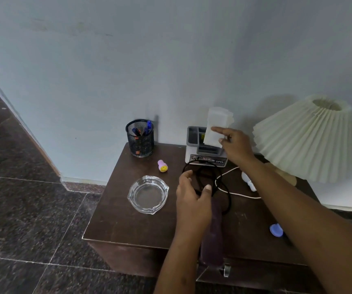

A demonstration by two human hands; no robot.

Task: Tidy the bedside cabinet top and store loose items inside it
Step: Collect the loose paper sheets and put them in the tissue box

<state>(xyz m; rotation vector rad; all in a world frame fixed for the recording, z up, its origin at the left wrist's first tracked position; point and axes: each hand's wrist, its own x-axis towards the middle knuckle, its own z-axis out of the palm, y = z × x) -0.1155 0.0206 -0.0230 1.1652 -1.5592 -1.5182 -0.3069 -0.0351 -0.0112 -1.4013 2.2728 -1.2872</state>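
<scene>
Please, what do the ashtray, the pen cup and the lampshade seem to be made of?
Ashtray: clear glass, thick and glossy; the cabinet top shows through it. Pen cup: black metal mesh, probably; pens show through the holes. Lampshade: cream pleated fabric or paper, matt; I cannot tell which.

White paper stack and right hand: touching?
Touching. The head view shows the right hand pinching the white paper stack, index finger across its front, above the grey organizer.

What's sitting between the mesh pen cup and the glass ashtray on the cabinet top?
Head view: only a pink smiley stamp, a little right of the line from the pen cup to the ashtray. The rest is bare cabinet top.
</scene>
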